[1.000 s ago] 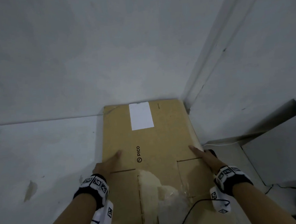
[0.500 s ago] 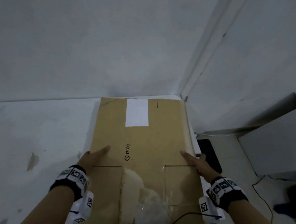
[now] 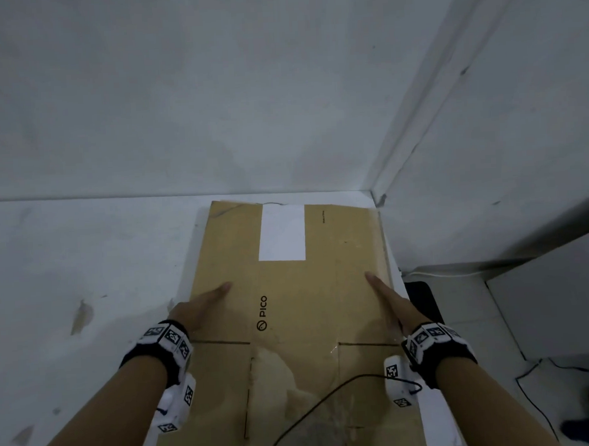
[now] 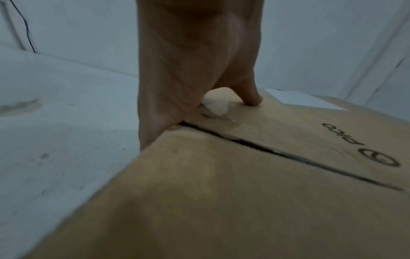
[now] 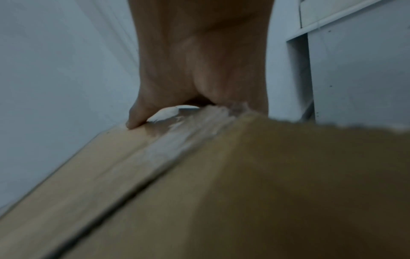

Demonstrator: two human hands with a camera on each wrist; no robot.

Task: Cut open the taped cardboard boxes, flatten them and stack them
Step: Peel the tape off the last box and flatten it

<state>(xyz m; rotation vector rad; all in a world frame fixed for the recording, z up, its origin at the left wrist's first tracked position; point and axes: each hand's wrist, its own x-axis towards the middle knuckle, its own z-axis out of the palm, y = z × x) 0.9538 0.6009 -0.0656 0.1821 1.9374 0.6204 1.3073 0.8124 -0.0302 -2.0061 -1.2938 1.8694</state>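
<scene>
A flattened brown cardboard box (image 3: 290, 308) with a PICO logo and a white label (image 3: 281, 232) lies lengthwise in front of me, its far end at the wall corner. My left hand (image 3: 202, 306) grips its left edge, with the thumb (image 4: 250, 98) pressed on top and the fingers hidden under the board. My right hand (image 3: 393, 303) grips the right edge the same way, thumb (image 5: 137, 115) on top. Torn clear tape (image 5: 177, 145) runs along a flap seam of the cardboard (image 5: 221, 192). A slit between flaps shows in the left wrist view of the cardboard (image 4: 244, 192).
White walls meet in a corner (image 3: 380, 198) just beyond the board. A black flat object (image 3: 423, 301) lies on the floor to the right, beside a white cabinet (image 3: 556, 294). A black cable (image 3: 316, 409) crosses the board's near end. The stained white floor (image 3: 83, 315) spreads left.
The cardboard has come lower and flatter toward the floor by the corner. Both hands still hold its edges. The black object at right has come into view.
</scene>
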